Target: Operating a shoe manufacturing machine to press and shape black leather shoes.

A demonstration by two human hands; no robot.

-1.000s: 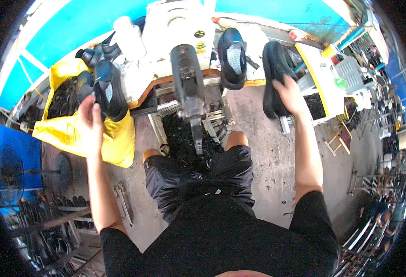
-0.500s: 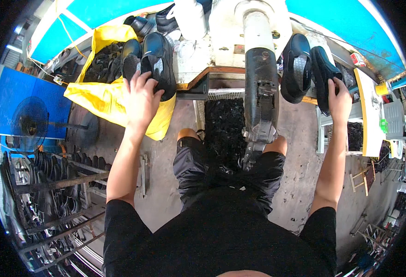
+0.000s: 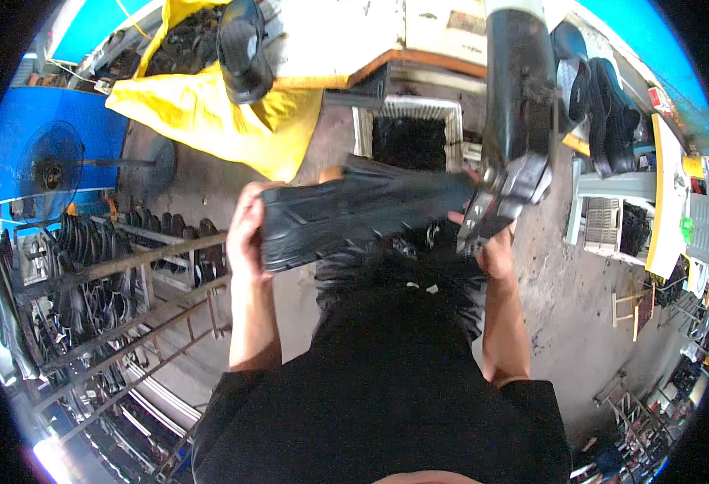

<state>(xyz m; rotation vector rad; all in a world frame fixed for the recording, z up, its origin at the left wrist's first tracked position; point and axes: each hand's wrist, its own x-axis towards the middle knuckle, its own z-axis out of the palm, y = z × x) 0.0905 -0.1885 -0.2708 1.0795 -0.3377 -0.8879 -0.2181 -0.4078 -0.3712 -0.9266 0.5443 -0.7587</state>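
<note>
A black shoe [image 3: 362, 214] lies sideways across the space above my lap, with its ridged side facing up. My left hand [image 3: 247, 230] is closed round its left end. At its right end is my right hand [image 3: 496, 254], gripping the shoe, with fingertips showing at the edge; the metal head [image 3: 516, 189] of a machine arm partly hides this hand. Another black shoe [image 3: 243, 52] rests at the far left, by the table edge and a yellow sack [image 3: 185, 113]. Two more black shoes, an inner one [image 3: 571, 81] and an outer one [image 3: 610, 113], stand at the right.
The machine's thick black cylinder arm [image 3: 520, 89] reaches toward me from the white worktable [image 3: 322, 40]. Beneath it stands a pale crate [image 3: 455, 133] of black scraps. A metal rack [image 3: 129, 282] of black shoe parts fills the left, near a fan [image 3: 50, 173].
One shoe has left the pair at the left and is now held between both hands over my lap. My right hand has let go of the outer right shoe and come inward.
</note>
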